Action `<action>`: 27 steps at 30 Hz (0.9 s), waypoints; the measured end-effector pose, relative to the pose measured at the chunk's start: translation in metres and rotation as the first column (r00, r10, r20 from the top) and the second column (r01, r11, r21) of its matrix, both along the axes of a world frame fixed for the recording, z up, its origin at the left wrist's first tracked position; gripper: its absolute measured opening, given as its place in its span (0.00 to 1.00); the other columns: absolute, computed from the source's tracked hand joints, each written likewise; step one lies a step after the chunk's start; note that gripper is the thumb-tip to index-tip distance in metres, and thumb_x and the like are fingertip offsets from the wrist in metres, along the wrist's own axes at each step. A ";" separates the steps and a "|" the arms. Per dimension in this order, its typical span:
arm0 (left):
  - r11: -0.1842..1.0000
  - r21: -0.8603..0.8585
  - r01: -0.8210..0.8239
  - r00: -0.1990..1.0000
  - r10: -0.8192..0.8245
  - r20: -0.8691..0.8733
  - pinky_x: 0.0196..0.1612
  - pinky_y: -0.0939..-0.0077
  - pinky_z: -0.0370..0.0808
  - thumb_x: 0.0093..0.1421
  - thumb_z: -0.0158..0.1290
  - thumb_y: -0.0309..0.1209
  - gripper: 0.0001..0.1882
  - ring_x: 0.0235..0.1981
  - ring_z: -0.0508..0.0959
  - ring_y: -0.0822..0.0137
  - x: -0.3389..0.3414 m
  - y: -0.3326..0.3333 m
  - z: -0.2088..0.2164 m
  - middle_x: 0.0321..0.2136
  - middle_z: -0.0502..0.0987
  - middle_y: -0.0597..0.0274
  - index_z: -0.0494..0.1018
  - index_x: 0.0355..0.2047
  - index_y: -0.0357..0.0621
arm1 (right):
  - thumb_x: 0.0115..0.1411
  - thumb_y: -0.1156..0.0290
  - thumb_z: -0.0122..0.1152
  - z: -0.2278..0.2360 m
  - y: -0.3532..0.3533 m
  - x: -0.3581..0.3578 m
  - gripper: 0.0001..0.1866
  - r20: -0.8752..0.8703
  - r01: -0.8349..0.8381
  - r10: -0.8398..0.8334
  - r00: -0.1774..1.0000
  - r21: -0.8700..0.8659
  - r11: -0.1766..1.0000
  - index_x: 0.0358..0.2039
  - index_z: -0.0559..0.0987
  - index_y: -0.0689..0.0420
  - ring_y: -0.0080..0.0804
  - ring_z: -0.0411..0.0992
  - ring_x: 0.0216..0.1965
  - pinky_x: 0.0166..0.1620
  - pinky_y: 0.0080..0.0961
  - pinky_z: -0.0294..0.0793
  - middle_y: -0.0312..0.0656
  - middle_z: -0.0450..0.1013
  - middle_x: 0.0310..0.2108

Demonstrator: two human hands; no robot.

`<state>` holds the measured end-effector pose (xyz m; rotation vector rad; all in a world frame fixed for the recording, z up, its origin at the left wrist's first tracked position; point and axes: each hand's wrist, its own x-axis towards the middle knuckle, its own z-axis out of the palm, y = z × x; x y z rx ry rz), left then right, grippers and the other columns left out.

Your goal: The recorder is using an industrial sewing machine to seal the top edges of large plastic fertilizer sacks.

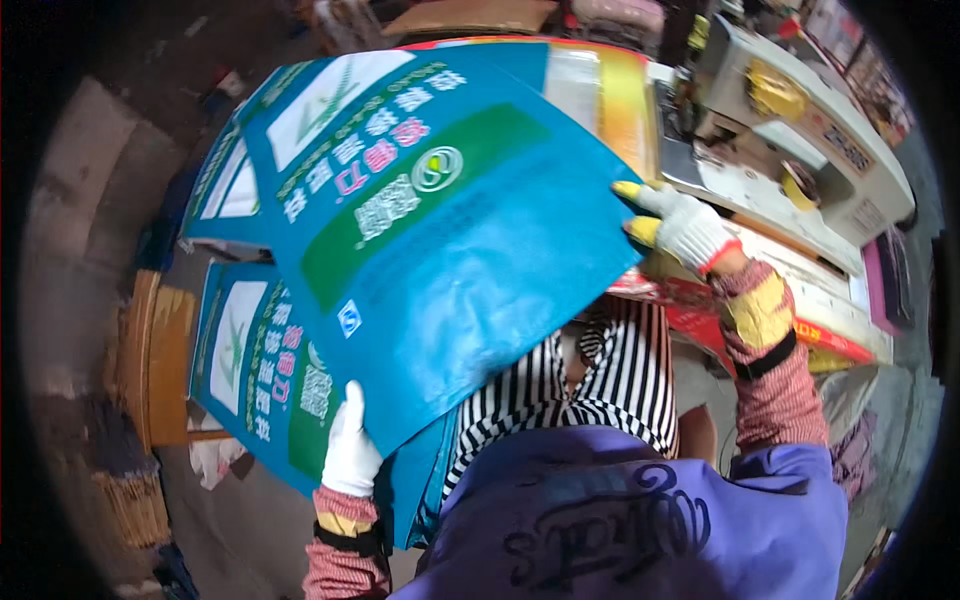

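- The broad blue sack point(530, 280), printed with a green band, slants across the middle of the view, its near edge over the striped trousers point(610, 370) and its right corner by the tabletop point(830, 340). The step in hand appears to be spreading and steadying it; the face is best drawn evenly, since shallow wrinkles show toward the near edge.
- The right hand point(685, 225), gloved, meets the sack's right corner. Two yellow-tipped fingers stand apart on its edge; the rest are hidden, so I cannot tell whether they pinch it. A hold close to the corner should guide the edge better than a hold on the open face.
- The left hand point(350, 450), in a white glove, is at the lower left edge, thumb pointing up and away from the body. Its other fingers are out of sight, so whether it grips is unclear. A light, flat steadying touch there would likely prevent skewing.
- Another blue sack point(238, 375) shows beneath, to the left. The slick-looking layers may slide on each other, so it pays to check that only the upper one shifts.
- The cream sewing machine point(820, 150) stands beyond the right hand. Gloved fingertips and the pink patterned sleeve point(780, 400) are best held clear of its working parts, with the sack's edge turned square to it.
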<state>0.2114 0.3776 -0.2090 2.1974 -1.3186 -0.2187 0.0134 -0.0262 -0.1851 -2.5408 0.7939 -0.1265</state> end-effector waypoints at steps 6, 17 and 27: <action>0.867 -0.052 -0.496 0.447 0.203 -0.871 0.40 0.77 0.72 0.61 0.48 0.40 0.20 0.36 0.75 0.70 0.020 -0.015 0.006 0.37 0.75 0.60 0.67 0.46 0.36 | 0.50 0.58 0.61 -0.003 0.035 0.021 0.28 -0.225 0.171 -0.249 0.942 -0.316 0.933 0.54 0.69 0.43 0.48 0.68 0.45 0.47 0.38 0.69 0.53 0.67 0.42; 0.586 -0.123 -0.801 0.564 0.670 -0.483 0.30 0.75 0.68 0.60 0.48 0.33 0.13 0.26 0.69 0.72 -0.022 0.117 0.034 0.25 0.72 0.61 0.68 0.35 0.33 | 0.52 0.66 0.55 0.010 0.126 0.116 0.16 0.013 -0.108 0.117 0.993 -0.300 0.948 0.43 0.77 0.49 0.47 0.70 0.39 0.41 0.38 0.70 0.50 0.70 0.36; 0.573 0.220 -0.789 0.575 0.816 -0.062 0.29 0.69 0.71 0.64 0.43 0.39 0.17 0.24 0.74 0.63 -0.099 0.172 -0.064 0.25 0.73 0.54 0.67 0.32 0.35 | 0.61 0.60 0.44 -0.110 0.214 0.215 0.17 -0.056 -0.152 0.148 0.987 -0.084 0.985 0.32 0.74 0.63 0.48 0.73 0.31 0.34 0.38 0.73 0.51 0.73 0.30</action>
